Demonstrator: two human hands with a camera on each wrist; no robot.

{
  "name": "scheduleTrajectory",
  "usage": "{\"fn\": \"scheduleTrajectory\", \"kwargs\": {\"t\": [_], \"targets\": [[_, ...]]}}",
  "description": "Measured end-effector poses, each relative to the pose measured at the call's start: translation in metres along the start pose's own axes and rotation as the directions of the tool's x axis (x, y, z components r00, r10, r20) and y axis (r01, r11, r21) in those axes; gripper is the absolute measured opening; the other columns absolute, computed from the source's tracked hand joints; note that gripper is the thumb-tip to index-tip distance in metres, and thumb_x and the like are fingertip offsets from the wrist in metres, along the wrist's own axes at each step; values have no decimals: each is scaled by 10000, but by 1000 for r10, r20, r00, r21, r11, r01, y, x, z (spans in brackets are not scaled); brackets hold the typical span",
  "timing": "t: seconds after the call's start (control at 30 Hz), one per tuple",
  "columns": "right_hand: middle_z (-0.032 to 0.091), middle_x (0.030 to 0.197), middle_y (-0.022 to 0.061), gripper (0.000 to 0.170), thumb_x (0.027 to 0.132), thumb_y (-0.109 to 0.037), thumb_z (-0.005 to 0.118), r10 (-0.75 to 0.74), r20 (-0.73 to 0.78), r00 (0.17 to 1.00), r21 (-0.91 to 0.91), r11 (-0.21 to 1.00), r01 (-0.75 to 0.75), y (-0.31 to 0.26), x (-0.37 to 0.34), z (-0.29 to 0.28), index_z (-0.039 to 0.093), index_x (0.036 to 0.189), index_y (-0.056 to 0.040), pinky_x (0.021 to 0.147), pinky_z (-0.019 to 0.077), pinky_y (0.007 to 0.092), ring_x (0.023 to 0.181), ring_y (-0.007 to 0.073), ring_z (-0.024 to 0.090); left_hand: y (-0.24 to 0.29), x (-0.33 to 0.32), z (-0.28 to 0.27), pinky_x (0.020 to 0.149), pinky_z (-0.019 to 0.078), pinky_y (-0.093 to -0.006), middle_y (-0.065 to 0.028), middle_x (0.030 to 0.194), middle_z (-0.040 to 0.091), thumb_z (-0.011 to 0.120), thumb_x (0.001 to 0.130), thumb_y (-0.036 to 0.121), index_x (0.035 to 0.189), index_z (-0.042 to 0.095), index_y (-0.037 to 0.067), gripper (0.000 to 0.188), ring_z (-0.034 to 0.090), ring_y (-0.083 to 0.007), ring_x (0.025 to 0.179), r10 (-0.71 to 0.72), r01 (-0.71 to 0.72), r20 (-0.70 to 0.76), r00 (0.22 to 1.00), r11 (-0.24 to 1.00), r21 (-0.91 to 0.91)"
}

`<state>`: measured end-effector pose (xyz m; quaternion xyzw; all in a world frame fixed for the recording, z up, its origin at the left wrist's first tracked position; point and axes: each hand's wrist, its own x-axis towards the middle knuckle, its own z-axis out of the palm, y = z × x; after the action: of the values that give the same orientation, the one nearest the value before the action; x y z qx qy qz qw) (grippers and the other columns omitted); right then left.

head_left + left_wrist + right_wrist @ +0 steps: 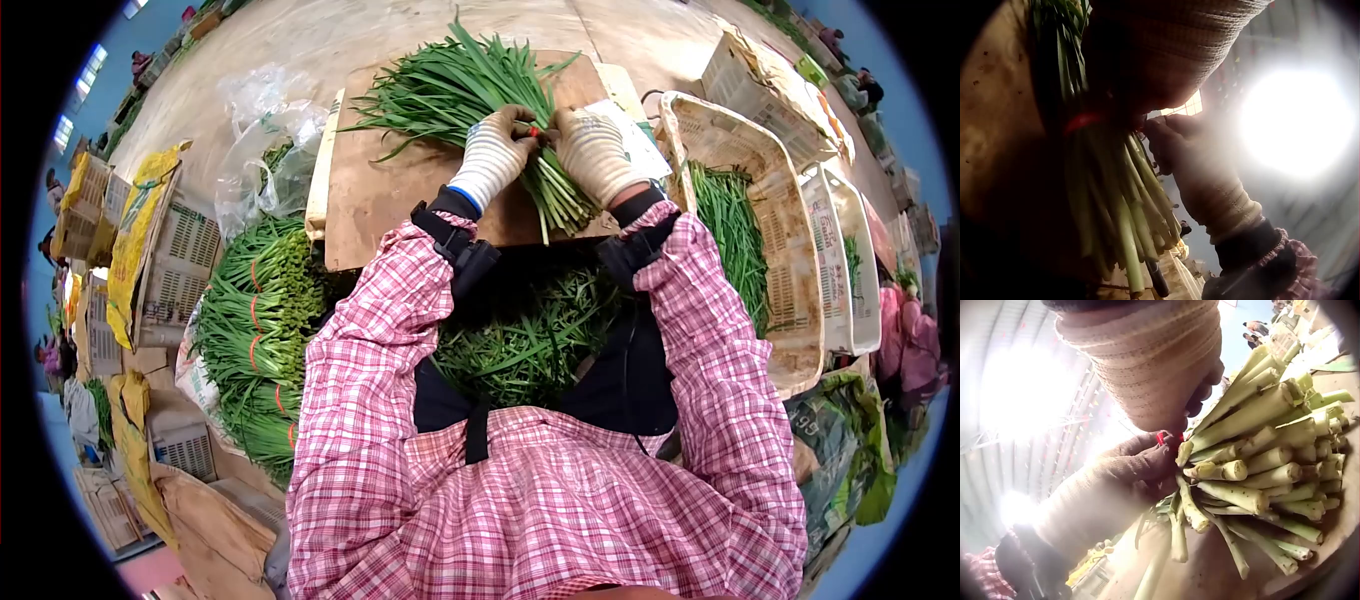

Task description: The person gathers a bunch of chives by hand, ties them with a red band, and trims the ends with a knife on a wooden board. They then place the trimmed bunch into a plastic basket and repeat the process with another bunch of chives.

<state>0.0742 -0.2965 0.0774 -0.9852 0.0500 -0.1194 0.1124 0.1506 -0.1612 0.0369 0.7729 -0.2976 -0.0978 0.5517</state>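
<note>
Left hand, right hand pinch red band round bundle, seemingly to gather stems; board beneath likely bears weight. Tied bunches left, probably for easy reach.

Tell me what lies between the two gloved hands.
In the head view, the red tie around the bunch of greens lies between left hand and right hand.

1 green bundle, red band across, lies on a board.
</note>
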Motion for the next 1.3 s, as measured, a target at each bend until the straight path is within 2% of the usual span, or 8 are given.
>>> {"fn": "scheduleTrajectory", "kwargs": {"t": [0.27, 0.37, 0.47, 0.6, 0.83, 0.97, 1.17, 1.3], "targets": [[663, 883, 219, 312, 836, -308, 576, 178, 0, 984, -27, 984, -178, -29, -13, -1, 674, 934, -29, 739, 517, 414, 879, 332, 656, 10, 21, -14, 551, 500, -263, -54, 719, 659, 737, 742, 27, 873, 616, -9, 182, 600, -96, 631, -71, 61, 80, 994, 991, 120], [668, 907, 203, 309, 854, -312, 579, 195, 132, 972, 145, 966, -213, -4, -6, -3, 673, 1009, -61, 755, 509, 398, 881, 332, 652, 2, -2, -11, 685, 528, -249, -45, 843, 676, 719, 735, -5, 931, 629, -1, 215, 626, -103, 760, -2, 3, 3, 1000, 965, -263], [674, 938, 175, 212, 883, -199, 563, 115, 21, 993, 532, 840, -109, 11, -1, -7, 678, 1023, -90, 760, 503, 382, 867, 326, 651, 3, -20, 5, 742, 532, -269, -66, 904, 668, 751, 699, 12, 979, 653, 19, 296, 643, -139, 796, 152, -148, -127, 980, 988, 37], [674, 968, 155, 218, 831, -147, 588, -181, -10, 983, 342, 923, 173, 2, 3, -26, 676, 1025, -103, 760, 509, 385, 894, 321, 647, 9, -26, 15, 714, 500, -343, -116, 881, 615, 756, 681, 113, 865, 707, 59, 198, 616, -264, 800, 306, -232, -231, 924, 926, 299], [683, 876, 131, 209, 775, -224, 579, -73, -53, 996, 101, 992, 78, 2, 0, -13, 699, 917, -127, 746, 508, 401, 838, 315, 653, -7, -17, 14, 694, 506, -344, -127, 798, 656, 671, 755, 70, 910, 643, 50, 158, 636, -280, 727, 223, -187, -270, 937, 970, 154], [680, 856, 121, 182, 765, -236, 579, -93, -159, 983, -77, 994, 82, -10, -19, 6, 706, 858, -146, 734, 500, 395, 826, 291, 651, 18, 5, 0, 708, 518, -334, -120, 856, 686, 678, 764, 106, 918, 645, 41, 170, 665, -254, 772, 181, -155, -36, 983, 912, 379], [668, 952, 166, 203, 841, -129, 573, -75, -197, 978, 296, 946, 132, 15, -6, -12, 691, 1000, -85, 797, 501, 392, 881, 331, 642, -4, -7, -1, 711, 532, -281, -104, 864, 698, 688, 736, -3, 948, 663, 37, 217, 659, -158, 771, 116, -130, -213, 970, 990, -51], [667, 985, 176, 294, 789, 19, 584, -207, -20, 978, 475, 859, 192, 1, -2, -31, 658, 1063, -57, 808, 509, 357, 938, 302, 647, 20, -32, 9, 732, 509, -352, -137, 869, 642, 708, 713, 79, 902, 687, 81, 190, 638, -290, 817, 358, -279, -152, 921, 881, 381]]}}
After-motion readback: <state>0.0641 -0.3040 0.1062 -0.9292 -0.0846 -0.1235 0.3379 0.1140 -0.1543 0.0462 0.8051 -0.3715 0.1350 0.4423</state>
